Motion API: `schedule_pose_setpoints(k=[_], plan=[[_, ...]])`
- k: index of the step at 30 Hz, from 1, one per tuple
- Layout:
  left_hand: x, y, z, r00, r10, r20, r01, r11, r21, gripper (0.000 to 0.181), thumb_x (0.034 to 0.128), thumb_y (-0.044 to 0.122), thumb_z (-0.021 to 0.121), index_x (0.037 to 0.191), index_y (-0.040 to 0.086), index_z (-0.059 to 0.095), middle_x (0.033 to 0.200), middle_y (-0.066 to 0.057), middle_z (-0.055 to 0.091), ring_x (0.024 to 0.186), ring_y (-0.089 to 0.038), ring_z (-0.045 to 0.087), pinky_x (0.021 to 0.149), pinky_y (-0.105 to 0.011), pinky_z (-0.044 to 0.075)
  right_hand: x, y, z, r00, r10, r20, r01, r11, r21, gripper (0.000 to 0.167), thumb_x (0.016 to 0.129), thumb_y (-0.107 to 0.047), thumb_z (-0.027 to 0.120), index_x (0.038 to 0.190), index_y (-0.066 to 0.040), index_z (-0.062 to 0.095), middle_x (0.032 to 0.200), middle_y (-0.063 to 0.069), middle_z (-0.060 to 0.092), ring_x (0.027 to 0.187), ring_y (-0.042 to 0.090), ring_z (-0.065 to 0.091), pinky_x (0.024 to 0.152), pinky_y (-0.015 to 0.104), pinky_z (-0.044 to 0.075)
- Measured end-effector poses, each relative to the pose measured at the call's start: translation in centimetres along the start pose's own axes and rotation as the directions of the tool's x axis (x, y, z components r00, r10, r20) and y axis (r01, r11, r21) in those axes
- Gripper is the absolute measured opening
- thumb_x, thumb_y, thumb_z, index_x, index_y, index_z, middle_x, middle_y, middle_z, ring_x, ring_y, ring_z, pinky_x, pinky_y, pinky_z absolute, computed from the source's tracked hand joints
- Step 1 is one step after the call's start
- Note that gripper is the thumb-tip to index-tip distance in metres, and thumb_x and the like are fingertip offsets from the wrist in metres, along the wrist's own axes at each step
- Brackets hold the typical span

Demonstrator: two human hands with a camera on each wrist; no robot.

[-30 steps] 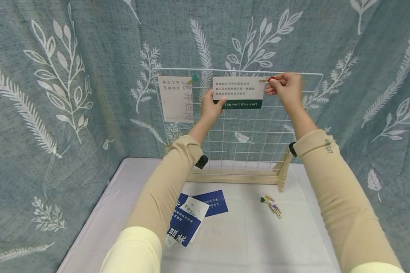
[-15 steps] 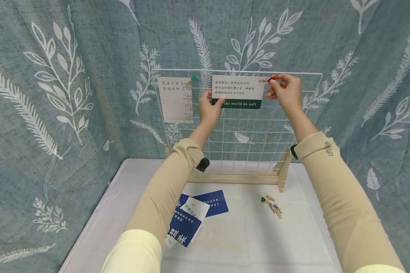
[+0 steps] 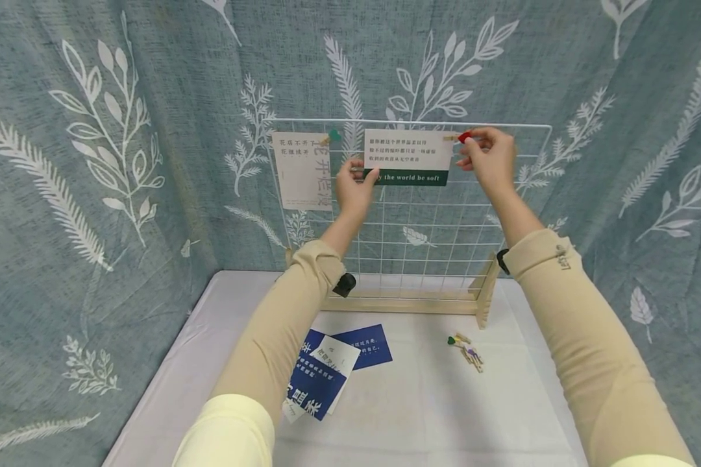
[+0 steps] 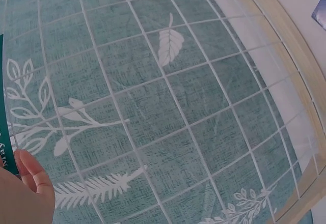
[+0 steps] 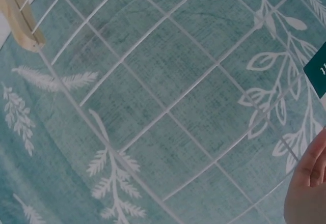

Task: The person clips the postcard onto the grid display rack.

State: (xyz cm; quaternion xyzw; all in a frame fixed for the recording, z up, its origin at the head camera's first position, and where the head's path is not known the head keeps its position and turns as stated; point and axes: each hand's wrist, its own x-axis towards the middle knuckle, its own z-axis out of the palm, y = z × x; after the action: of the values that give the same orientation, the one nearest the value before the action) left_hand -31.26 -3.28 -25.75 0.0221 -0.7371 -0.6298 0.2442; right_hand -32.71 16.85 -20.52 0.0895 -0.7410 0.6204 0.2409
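Note:
A white card with a dark green lower band (image 3: 407, 152) is held against the upper part of a white wire grid (image 3: 426, 224). My left hand (image 3: 355, 188) holds its lower left corner, thumb in front and fingers at the edge. At the card's upper right edge, my right hand (image 3: 491, 155) pinches a small wooden clothespin with a red heart (image 3: 464, 137). The left wrist view shows the card's green band (image 4: 7, 117) by the left fingers. The right hand (image 5: 310, 188) is partly cut off in the right wrist view, and its clothespin is out of sight there.
Left of the card, another card (image 3: 300, 172) hangs by a clothespin with a green heart (image 3: 334, 135). A wooden base (image 3: 403, 305) carries the grid. Blue and white cards (image 3: 315, 386) lie on the white table, partly behind the left sleeve; several clothespins (image 3: 467, 353) lie to the right.
My left hand has shifted slightly left and down along the card's corner, uncovering more of the green band's lettering. The right hand stays at the clothespin.

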Motion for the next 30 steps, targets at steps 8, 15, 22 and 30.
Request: schedule_pose_setpoints(k=[8,15,22,30], plan=[[0.0,-0.4,-0.4,1.000,0.000,-0.019,0.000,1.000,-0.024,0.022,0.0898,0.008,0.062,0.108,-0.005,0.059,0.096,-0.020,0.063,0.087,-0.033,0.065,0.075,-0.031,0.055,-0.3,0.1,-0.5,1.000,0.006,0.005,-0.005,0.998,-0.065,0.025,0.094,0.000,0.050,0.113,0.015,0.056,0.061,-0.013,0.054,0.044,-0.006,0.055,0.048,0.009,0.049],[-0.3,-0.7,-1.0,0.999,-0.033,-0.021,0.032,0.999,-0.037,0.020,0.0902,0.007,0.061,0.108,-0.002,0.062,0.101,-0.017,0.063,0.089,-0.031,0.064,0.071,-0.026,0.054,-0.8,0.1,-1.0,1.000,0.020,0.019,-0.018,0.995,-0.094,0.026,0.094,-0.002,0.050,0.114,0.014,0.057,0.061,-0.013,0.054,0.045,-0.006,0.055,0.049,0.009,0.049],[-0.5,-0.9,-1.6,0.998,-0.021,-0.052,0.021,1.000,-0.001,0.017,0.0907,0.007,0.060,0.104,-0.001,0.065,0.100,-0.018,0.066,0.085,-0.027,0.064,0.064,-0.020,0.048,-1.2,0.2,-1.4,1.000,0.025,-0.004,-0.026,0.995,-0.100,0.025,0.095,-0.003,0.049,0.111,0.014,0.058,0.059,-0.015,0.054,0.045,-0.007,0.055,0.048,0.008,0.048],[-0.5,-0.9,-2.2,0.998,-0.037,-0.052,0.039,0.999,0.026,0.017,0.0916,0.010,0.060,0.104,0.000,0.067,0.103,-0.015,0.068,0.088,-0.024,0.064,0.068,-0.020,0.049,-1.7,0.3,-1.8,0.999,0.012,-0.039,-0.016,0.996,-0.091,0.024,0.094,-0.006,0.050,0.106,0.012,0.061,0.059,-0.017,0.055,0.045,-0.007,0.055,0.047,0.008,0.047]])
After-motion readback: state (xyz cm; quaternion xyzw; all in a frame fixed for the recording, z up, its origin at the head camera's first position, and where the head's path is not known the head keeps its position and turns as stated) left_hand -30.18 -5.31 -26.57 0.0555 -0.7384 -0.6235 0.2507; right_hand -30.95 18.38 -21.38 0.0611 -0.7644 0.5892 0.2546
